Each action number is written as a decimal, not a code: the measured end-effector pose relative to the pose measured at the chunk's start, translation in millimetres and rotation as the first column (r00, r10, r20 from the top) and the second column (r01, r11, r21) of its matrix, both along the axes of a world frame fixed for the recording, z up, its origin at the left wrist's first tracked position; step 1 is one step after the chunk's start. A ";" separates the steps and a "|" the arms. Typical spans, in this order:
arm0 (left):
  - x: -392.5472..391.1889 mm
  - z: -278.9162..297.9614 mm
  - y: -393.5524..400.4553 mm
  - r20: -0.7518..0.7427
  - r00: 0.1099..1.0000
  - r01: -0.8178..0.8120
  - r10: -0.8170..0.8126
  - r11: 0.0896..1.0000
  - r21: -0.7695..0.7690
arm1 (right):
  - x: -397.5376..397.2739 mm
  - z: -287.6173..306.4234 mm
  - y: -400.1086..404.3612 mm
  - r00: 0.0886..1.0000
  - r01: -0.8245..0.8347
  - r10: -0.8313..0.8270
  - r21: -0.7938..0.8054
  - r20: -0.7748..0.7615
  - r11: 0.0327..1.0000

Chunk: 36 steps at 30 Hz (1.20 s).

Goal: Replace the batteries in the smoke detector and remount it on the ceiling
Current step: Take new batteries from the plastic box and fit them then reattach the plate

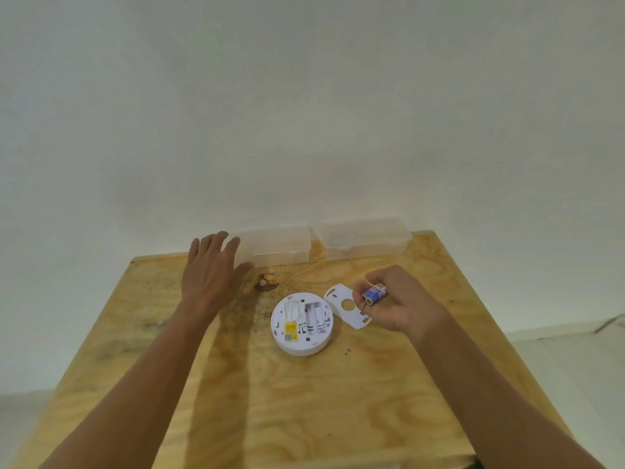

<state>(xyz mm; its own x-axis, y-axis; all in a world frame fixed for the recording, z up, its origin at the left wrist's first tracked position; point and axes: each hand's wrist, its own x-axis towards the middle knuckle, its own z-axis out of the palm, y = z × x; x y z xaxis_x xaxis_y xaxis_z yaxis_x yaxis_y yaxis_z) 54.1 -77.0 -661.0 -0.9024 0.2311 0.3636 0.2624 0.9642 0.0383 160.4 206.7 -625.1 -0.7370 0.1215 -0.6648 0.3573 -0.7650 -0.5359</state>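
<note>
Batteries (pixel 374 294) sit gripped in right-hand fingers (pixel 363 311) (left fingers (pixel 216 245) spread, empty).

Two boxes (pixel 275 243) along table's (pixel 304 418) far edge

Plywood table (pixel 304 418), smoke detector (pixel 302 324), mounting plate (pixel 346 308), two clear boxes (pixel 280 245)
</note>
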 end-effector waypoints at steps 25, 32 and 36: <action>130.8 -25.2 43.5 0.281 0.875 0.139 -0.395 0.760 0.635 | 40.7 -15.7 -29.2 0.941 -0.054 0.297 0.789 -0.166 0.613; 125.6 -25.0 39.0 0.230 0.870 0.199 -0.437 0.737 0.646 | 40.6 -20.3 -42.7 0.733 0.113 0.676 0.993 -0.070 -0.020; 123.3 -23.6 36.5 0.221 0.857 0.211 -0.465 0.708 0.674 | 41.4 -21.3 -46.1 0.662 0.160 0.742 0.948 0.103 -0.275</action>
